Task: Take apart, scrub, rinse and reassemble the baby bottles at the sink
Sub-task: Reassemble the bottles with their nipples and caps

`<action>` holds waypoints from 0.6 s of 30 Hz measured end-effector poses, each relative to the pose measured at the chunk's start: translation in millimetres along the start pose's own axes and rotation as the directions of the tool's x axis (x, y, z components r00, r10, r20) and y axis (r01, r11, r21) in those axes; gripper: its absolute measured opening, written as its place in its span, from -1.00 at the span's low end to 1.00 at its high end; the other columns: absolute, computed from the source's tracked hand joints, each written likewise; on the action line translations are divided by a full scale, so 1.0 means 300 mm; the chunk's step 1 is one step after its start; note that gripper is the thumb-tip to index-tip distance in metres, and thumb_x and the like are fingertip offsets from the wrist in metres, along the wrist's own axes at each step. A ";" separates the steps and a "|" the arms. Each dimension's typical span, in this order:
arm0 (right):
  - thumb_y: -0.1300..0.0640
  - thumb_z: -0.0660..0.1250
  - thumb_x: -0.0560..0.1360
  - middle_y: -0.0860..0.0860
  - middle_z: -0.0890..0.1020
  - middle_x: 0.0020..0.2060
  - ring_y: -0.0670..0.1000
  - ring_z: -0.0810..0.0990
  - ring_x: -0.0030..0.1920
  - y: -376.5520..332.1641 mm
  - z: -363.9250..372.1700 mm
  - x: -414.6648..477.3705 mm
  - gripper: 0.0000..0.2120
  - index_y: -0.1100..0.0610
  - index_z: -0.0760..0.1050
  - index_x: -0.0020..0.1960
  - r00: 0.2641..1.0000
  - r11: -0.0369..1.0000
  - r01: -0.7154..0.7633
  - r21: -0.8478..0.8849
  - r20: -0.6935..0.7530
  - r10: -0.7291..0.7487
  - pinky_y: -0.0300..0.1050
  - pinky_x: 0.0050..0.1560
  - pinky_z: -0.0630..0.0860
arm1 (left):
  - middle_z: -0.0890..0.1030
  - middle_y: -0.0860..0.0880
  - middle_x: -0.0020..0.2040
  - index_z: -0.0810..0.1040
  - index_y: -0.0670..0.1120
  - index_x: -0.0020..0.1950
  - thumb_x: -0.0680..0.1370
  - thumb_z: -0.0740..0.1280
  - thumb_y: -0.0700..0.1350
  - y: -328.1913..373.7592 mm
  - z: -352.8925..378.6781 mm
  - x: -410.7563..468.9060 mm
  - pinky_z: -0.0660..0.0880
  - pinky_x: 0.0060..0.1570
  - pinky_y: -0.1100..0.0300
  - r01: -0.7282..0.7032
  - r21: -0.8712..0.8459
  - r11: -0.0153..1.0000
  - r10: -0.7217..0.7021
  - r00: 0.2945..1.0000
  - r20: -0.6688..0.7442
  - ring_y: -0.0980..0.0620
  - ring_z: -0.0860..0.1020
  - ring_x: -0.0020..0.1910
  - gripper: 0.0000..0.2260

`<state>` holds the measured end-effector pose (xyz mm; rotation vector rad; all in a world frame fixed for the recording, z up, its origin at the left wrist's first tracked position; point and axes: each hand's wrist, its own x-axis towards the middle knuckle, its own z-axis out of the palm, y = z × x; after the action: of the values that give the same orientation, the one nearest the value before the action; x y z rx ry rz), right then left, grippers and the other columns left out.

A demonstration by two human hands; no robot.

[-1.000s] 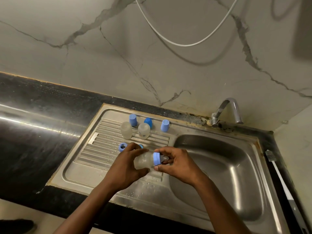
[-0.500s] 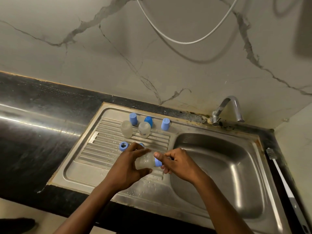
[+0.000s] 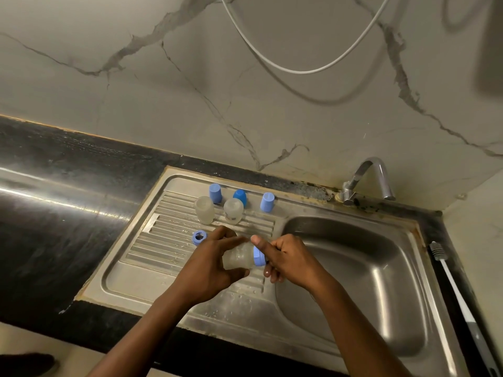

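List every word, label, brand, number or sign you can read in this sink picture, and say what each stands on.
No text can be read.
Right-hand clear bottle on the drainboard: a small dark mark, too small and blurred to read.
Held bottle, its blue ring, the blue caps: no print shows.

No readable text; dark print on upright bottle (image 3: 233, 210) illegible.
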<state>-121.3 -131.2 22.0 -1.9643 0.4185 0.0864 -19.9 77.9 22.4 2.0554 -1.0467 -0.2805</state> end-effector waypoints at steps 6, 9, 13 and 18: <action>-0.29 0.58 0.42 -0.17 0.73 0.12 -0.13 0.73 0.09 0.026 -0.025 0.008 -0.49 -0.24 0.58 0.32 0.991 0.990 0.122 0.064 0.041 -0.125 -0.11 0.08 0.71 | 0.47 0.22 0.14 0.62 0.12 0.39 0.42 0.66 0.02 -0.007 -0.007 0.004 0.38 0.02 0.50 0.032 -0.034 0.999 -0.033 0.999 -0.027 0.33 0.47 0.16 -0.45; -0.16 0.62 0.41 -0.21 0.72 0.11 -0.14 0.73 0.09 0.035 -0.014 0.011 -0.55 -0.25 0.58 0.25 0.987 0.987 0.157 0.021 0.027 -0.158 -0.21 0.05 0.68 | 0.47 0.20 0.15 0.62 0.10 0.38 0.42 0.66 0.00 -0.005 -0.013 0.012 0.40 0.02 0.45 0.044 -0.019 0.999 -0.045 0.999 -0.026 0.29 0.48 0.13 -0.45; -0.34 0.44 0.54 0.03 0.77 -0.16 0.04 0.77 -0.19 0.021 0.005 0.007 -0.67 -0.09 0.67 0.02 0.993 0.984 0.097 0.147 0.058 -0.107 -0.11 -0.15 0.69 | 0.47 0.16 0.19 0.61 0.06 0.42 0.43 0.65 -0.02 0.002 -0.020 0.015 0.52 0.10 0.24 0.034 0.000 0.999 -0.034 0.999 -0.005 0.17 0.50 0.15 -0.42; -0.53 0.29 0.52 0.04 0.75 -0.30 0.04 0.75 -0.30 0.012 0.012 0.018 -0.41 -0.01 0.67 -0.19 0.999 0.998 0.034 0.047 -0.011 -0.033 -0.08 -0.21 0.70 | 0.47 0.17 0.19 0.60 0.07 0.43 0.42 0.66 -0.01 0.006 -0.019 0.017 0.54 0.10 0.21 0.024 -0.006 1.000 -0.024 1.000 -0.012 0.22 0.48 0.16 -0.42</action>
<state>-117.1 -130.6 16.0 -1.9253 0.3905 0.0450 -14.8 76.6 28.1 2.0629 -1.0130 -0.2826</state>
